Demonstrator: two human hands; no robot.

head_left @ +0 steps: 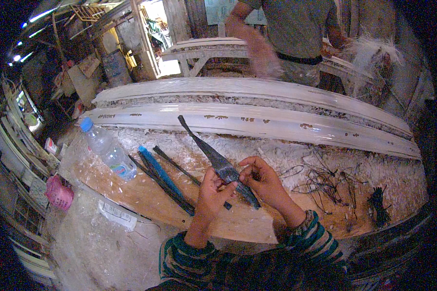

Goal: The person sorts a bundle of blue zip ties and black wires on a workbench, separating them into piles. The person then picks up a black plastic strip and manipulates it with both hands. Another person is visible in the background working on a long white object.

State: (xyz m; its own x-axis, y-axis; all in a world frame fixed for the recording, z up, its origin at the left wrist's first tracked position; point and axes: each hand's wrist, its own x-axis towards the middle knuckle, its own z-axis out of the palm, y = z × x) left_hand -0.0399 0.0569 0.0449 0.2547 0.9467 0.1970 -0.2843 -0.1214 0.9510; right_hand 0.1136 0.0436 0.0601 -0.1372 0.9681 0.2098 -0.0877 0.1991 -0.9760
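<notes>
- Both hands hold a dark bundle above the worktop, near the middle of the view; it looks like long, flat dark strips gathered side by side.
- The left hand grips it from below, thumb on top and fingers curled under, pinching the wide middle part.
- The right hand meets it from the other side, fingers bent and pressed on the same stretch, as if wrapping or tightening something there; I cannot tell what binds it.
- The bundle tapers to a thin tip pointing up and away toward the long white moulding, while a shorter end sticks out below the hands.
- Judging by this, the gathering seems done and the work at the middle is under way: the far end looks closed, the near end still loose.
- More dark strips lie untouched on the worktop just left of the hands, one of them blue.
- Loose dark strands lie scattered to the right, with a small dark tuft beyond.
- A plastic bottle lies on its side at the left.
</notes>
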